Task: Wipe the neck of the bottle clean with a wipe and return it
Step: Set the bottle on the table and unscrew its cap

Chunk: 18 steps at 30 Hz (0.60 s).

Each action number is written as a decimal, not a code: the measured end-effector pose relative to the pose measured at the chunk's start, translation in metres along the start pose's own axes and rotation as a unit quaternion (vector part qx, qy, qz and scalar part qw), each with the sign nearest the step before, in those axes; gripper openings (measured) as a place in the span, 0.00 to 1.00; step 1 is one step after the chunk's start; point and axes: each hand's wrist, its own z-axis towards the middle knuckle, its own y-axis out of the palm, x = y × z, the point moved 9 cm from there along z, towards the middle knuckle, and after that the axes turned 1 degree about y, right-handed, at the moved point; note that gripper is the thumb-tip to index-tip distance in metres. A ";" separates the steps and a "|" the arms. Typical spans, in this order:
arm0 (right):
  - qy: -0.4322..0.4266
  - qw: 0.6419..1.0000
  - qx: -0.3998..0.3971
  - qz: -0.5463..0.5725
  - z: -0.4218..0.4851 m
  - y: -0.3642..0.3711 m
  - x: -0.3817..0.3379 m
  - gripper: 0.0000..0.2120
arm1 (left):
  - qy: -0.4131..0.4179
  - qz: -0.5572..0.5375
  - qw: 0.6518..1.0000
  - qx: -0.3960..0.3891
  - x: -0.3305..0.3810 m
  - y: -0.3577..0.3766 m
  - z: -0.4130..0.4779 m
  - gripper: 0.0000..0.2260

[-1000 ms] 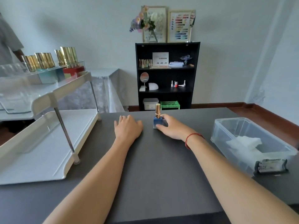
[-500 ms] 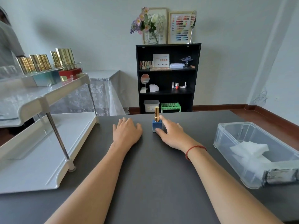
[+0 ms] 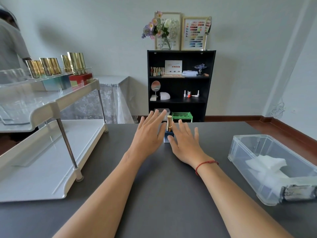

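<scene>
Upright bottle [image 3: 169,129] on table [image 3: 169,194]: L hand [image 3: 148,134] at its 9 o'clock, R hand [image 3: 186,143] at 3, both w/ fingers straight, gripping nothing. Wipes [image 3: 266,163] in bin [image 3: 240,152], farther toward 3.

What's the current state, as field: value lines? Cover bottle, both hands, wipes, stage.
bottle: upright on table, gold cap on, between the hands
left hand: open, fingers straight, close beside the bottle; contact unclear
right hand: open, thumb at the bottle's blue base
wipes: white stack in clear bin, to the right, none in hand
rack: two-tier, to the left, gold-capped bottles on top tier
stage: neck not yet exposed or wiped
</scene>
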 end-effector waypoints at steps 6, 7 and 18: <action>0.000 1.000 0.001 0.001 0.001 0.001 0.001 0.25 | 0.001 0.013 1.000 -0.025 -0.002 0.005 0.001 0.18; 0.000 1.000 0.000 0.004 0.001 0.001 0.001 0.25 | 0.002 0.004 1.000 -0.010 -0.001 0.002 0.002 0.19; 0.000 1.000 -0.015 0.024 0.000 0.003 0.000 0.23 | 0.029 -0.037 0.999 0.000 0.005 0.004 0.007 0.18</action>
